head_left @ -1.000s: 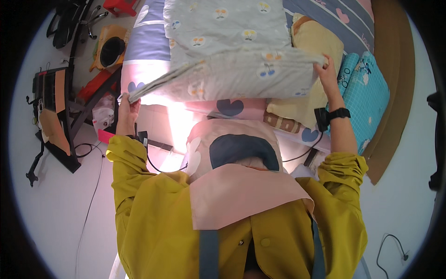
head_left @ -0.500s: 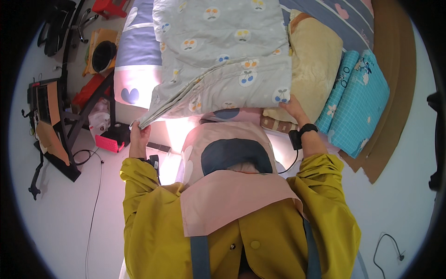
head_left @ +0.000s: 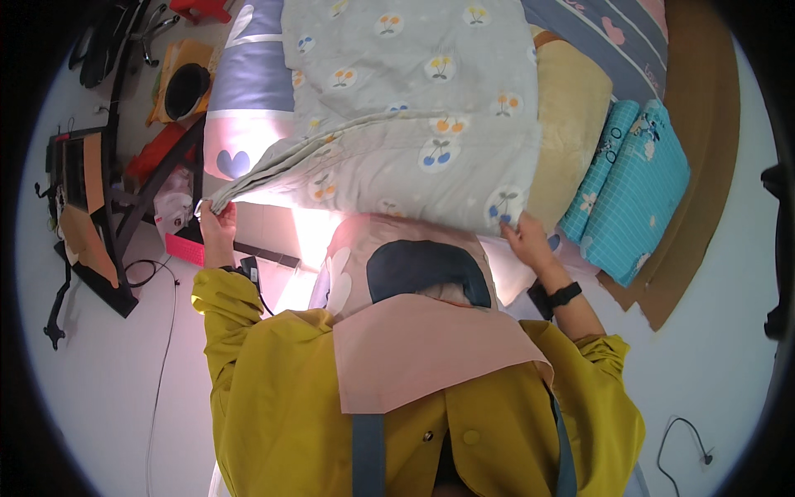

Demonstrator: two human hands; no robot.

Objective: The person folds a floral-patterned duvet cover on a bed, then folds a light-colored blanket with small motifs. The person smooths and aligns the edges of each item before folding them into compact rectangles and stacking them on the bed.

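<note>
A grey bed cover (head_left: 414,91) printed with orange, yellow and blue cherries lies over the bed, its near edge lifted between my hands. My left hand (head_left: 219,228) pinches the bunched near-left corner, out past the bed's side. At the near-right corner, the fingers of my right hand (head_left: 527,240) are closed on the cloth's edge. A diagonal fold runs from the left corner up toward the middle. Under and beside the cover's right side is a plush cream pillow (head_left: 573,108).
Folded turquoise checked bedding (head_left: 642,199) lies right of the pillow, next to brown cardboard (head_left: 696,166). A blue and pink bedspread (head_left: 248,91) shows at left. A dark-framed stand (head_left: 153,182), a red stool (head_left: 200,8) and a floor cable (head_left: 166,348) are farther left.
Both hands have moved apart, the left one leftward and the right one slightly nearer to me. The cover's near edge is pulled wider and closer, over more of the pillow.
</note>
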